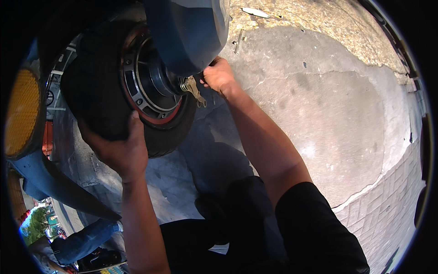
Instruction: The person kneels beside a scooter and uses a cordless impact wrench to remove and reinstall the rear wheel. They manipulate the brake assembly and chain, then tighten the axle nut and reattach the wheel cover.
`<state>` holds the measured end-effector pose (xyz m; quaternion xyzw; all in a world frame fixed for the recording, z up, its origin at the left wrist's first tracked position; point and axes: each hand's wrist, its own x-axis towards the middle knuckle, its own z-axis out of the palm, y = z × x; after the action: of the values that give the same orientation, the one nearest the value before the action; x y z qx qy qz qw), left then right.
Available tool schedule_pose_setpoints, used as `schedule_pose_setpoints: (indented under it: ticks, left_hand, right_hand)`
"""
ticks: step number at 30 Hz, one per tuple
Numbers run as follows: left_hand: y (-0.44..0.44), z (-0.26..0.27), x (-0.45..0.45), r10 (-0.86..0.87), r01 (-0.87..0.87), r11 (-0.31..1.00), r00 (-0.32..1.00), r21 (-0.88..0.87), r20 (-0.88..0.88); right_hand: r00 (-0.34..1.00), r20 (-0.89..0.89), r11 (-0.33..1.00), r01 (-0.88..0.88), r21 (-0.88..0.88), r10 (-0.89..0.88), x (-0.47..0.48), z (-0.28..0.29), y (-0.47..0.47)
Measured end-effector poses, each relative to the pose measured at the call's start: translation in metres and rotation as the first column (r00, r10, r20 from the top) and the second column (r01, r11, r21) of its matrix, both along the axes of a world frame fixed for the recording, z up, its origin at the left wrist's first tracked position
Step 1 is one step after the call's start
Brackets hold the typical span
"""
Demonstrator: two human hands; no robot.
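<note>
A scooter-type wheel with a black rubber tyre (99, 85) and a red-edged metal rim (138, 97) stands before me. My left hand (125, 144) grips the tyre at its near side, thumb up against the sidewall by the rim. At the hub, a brass-coloured brake arm (194, 89) with a small coil spring projects to the right. Just right of that arm, beneath a dark blue body panel (186, 34), is my right hand (219, 75) with curled fingers. The panel and the hand itself hide what the fingers touch.
A loose coil spring (240, 41) and a pale oval piece (255, 12) lie on the concrete ground (325, 120). An amber reflector (22, 113) and a curved blue panel (65, 185) stand at left. Another person's jeans-clad leg (84, 241) is at lower left.
</note>
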<state>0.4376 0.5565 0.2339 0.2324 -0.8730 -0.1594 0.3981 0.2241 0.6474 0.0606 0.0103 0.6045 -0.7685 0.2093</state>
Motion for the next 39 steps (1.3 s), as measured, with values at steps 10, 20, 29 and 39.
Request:
schedule_pose_setpoints:
  ticks: [10,20,29,39]
  left_hand:
    - [0.001,0.004,-0.001,0.077,-0.071,0.994,0.995,-0.08,0.064]
    - [-0.001,-0.002,0.001,0.044,-0.043,0.999,0.999,-0.03,0.022]
    - [0.002,0.001,0.002,0.008,-0.007,0.996,1.0,0.091,-0.011]
    - [0.004,0.007,0.001,0.03,-0.032,0.989,0.999,0.144,0.013]
  right_hand:
    - [0.995,-0.046,0.996,0.085,-0.017,-0.086,0.05,-0.001,0.016]
    - [0.974,-0.149,0.981,0.183,0.067,-0.172,0.038,-0.01,-0.006]
    - [0.96,-0.063,0.948,0.279,0.155,-0.273,0.073,-0.008,0.015]
    - [0.933,-0.304,0.975,0.218,0.05,-0.193,0.069,0.046,0.042]
